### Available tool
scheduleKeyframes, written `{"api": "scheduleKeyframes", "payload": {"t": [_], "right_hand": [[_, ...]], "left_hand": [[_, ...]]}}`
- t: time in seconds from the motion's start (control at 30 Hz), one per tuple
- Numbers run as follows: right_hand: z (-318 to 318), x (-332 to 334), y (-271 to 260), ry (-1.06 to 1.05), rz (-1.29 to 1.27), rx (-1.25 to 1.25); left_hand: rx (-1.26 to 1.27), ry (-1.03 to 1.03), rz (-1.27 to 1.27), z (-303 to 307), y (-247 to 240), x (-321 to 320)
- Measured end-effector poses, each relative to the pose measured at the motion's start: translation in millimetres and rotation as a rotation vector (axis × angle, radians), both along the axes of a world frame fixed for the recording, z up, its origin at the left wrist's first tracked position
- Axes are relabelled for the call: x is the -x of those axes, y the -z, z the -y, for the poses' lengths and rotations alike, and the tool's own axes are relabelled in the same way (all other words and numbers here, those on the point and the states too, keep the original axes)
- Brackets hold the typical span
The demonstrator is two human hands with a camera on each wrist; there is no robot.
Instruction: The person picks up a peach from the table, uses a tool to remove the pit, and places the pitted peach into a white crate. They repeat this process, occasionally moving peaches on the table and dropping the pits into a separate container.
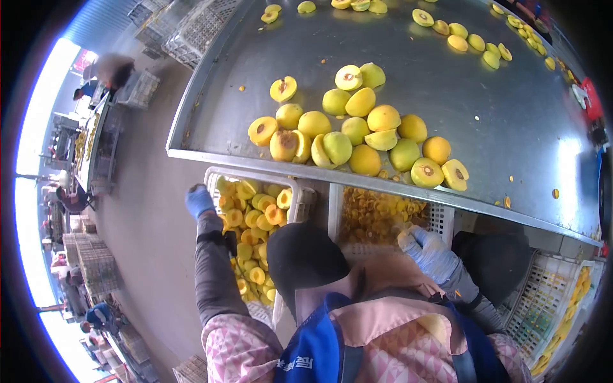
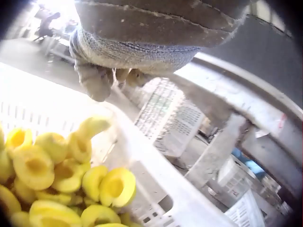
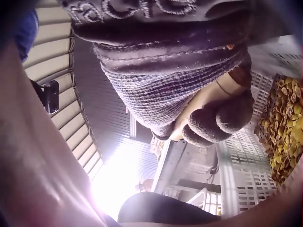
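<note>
L hand (image 1: 200, 201), fingers bent, can't tell if grasping, by white crate (image 2: 161, 175); pitted peach halves (image 1: 254, 220) inside, lower. Sloppy toss might miss rim. Table-edge unpitted halves (image 1: 426, 172), ahead of R hand (image 1: 429, 254), could roll off if nudged. R fingers curled, contents unclear, nr pit crate (image 1: 335, 210).

Smooth, glossy metal tabletop (image 1: 523, 140), smooth plastic crate (image 2: 147, 163), rough knitted-cloth right glove (image 3: 175, 92), smooth-skinned fruit halves (image 1: 338, 149).
</note>
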State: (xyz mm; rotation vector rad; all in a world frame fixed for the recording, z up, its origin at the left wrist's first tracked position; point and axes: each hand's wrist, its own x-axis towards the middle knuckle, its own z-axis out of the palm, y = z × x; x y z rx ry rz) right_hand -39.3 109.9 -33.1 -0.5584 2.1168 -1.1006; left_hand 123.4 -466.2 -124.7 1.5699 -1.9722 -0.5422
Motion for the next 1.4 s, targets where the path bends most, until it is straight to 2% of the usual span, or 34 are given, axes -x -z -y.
{"api": "scheduleKeyframes", "payload": {"t": [0.03,0.07,0.1,0.17,0.2,0.23,0.27,0.3,0.33,0.37,0.4,0.5,0.53,0.6,0.63,0.67,0.73,0.8,0.83,0.87,0.93,1.07,1.1,1.17,1.2,1.27,1.33,1.4], "right_hand": [[0,-2,1,0.002,-0.008,0.037],[1,-3,2,0.003,-0.016,0.074],[2,-2,-2,0.011,-0.014,0.081],[2,0,-14,-0.037,-0.062,0.03],[3,0,-18,-0.028,-0.064,0.033],[2,1,-22,-0.042,-0.079,0.035],[1,1,-25,-0.052,-0.095,0.036],[0,0,-27,-0.03,-0.103,0.036],[-1,0,-28,-0.049,-0.141,0.037],[-4,0,-30,-0.066,-0.178,0.035],[-7,1,-30,-0.039,-0.184,0.03],[-16,1,-31,-0.043,-0.172,0.029],[-18,2,-30,-0.058,-0.181,0.028],[-21,1,-35,-0.065,-0.176,0.035],[-22,1,-40,-0.062,-0.26,0.083],[-23,3,-43,-0.056,-0.347,0.131],[-27,3,-42,0.037,-0.251,0.168],[-29,4,-45,0.127,-0.153,0.199],[-27,5,-51,0.191,-0.213,0.302],[-24,7,-58,0.255,-0.27,0.399],[-22,9,-74,0.38,-0.354,0.419],[-26,8,-66,0.406,-0.539,0.517],[-28,6,-64,0.404,-0.52,0.547],[-23,4,-49,0.411,-0.403,0.618],[-19,2,-42,0.414,-0.395,0.622],[-18,-2,-35,0.424,-0.389,0.71],[-23,-5,-40,0.363,-0.446,0.663],[-27,-11,-44,0.29,-0.507,0.622]], "left_hand": [[0.138,-0.03,-0.08,-27,-45,20],[0.159,0.01,-0.163,-46,-83,40],[0.178,0.051,-0.246,-60,-109,59],[0.234,0.302,-0.58,-78,-128,108],[0.349,0.501,-0.341,-87,-143,133],[0.363,0.663,-0.242,-78,-132,164],[0.268,0.703,-0.01,-109,-154,197],[0.15,0.72,0.212,-100,-138,230],[0.237,0.785,0.398,-75,-101,261],[-0.407,0.675,0.184,-112,-117,276],[-0.405,0.704,0.183,-118,-114,290],[-0.038,0.943,0.561,-122,-101,322],[-0.039,0.961,0.565,-126,-100,324],[0.143,1.155,0.446,-132,-99,321],[0.164,1.161,0.296,-149,-114,314],[0.165,1.171,0.307,-164,-129,304],[-0.478,1.144,-0.179,-232,-182,264],[-0.71,1.152,-0.283,-276,-197,229],[-0.789,1.133,-0.265,-298,-201,212],[-0.874,1.107,-0.246,-320,-200,196],[-0.74,1.155,-0.207,-380,-183,158],[-1.066,1.114,-0.451,-433,-174,128],[-1.071,1.121,-0.441,-439,-166,126],[-1.236,1.052,-0.814,-445,-142,119],[-1.234,1.05,-0.805,-448,-138,117],[-1.108,0.905,-0.792,-459,-132,118],[-1.067,0.941,-0.828,-466,-135,121],[-1.27,1.134,-0.905,-454,-129,122]]}}
